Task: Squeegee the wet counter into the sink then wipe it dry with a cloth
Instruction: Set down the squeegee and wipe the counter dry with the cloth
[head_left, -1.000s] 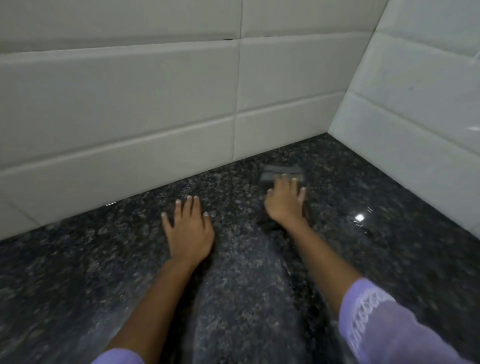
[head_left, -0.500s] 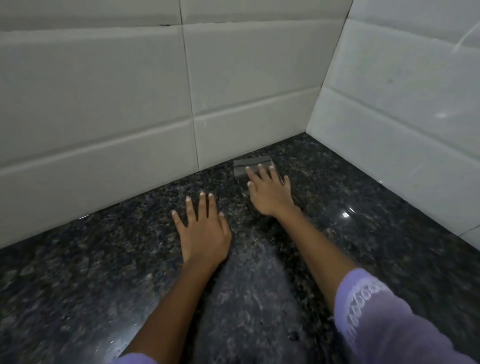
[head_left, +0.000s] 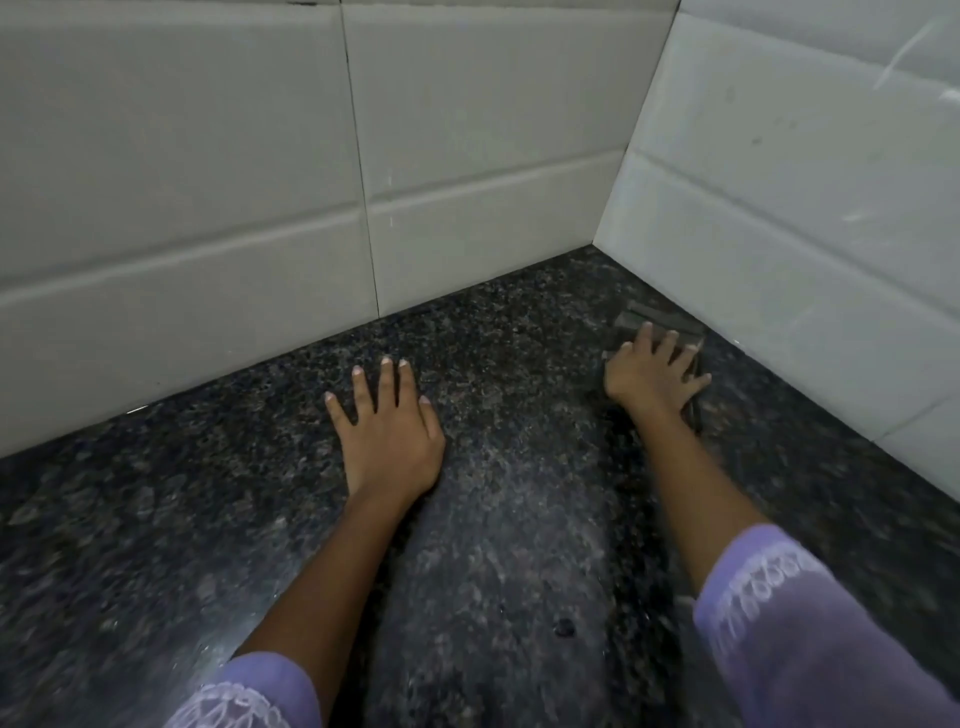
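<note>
My right hand (head_left: 653, 371) lies flat with spread fingers on a dark grey folded cloth (head_left: 660, 323), pressing it on the speckled black granite counter (head_left: 493, 519) close to the right tiled wall, near the corner. Most of the cloth is hidden under the hand. My left hand (head_left: 387, 431) rests palm down with straight fingers on the bare counter, left of the cloth and apart from it. No squeegee or sink is in view.
White tiled walls (head_left: 208, 182) meet at the far right corner (head_left: 597, 244) and close off the counter at the back and on the right. A small dark speck (head_left: 565, 629) lies on the counter between my forearms. Purple lace-trimmed sleeves cover both forearms.
My right hand has slid the cloth to the right, from near the back wall toward the right wall. My left hand has stayed flat in about the same spot.
</note>
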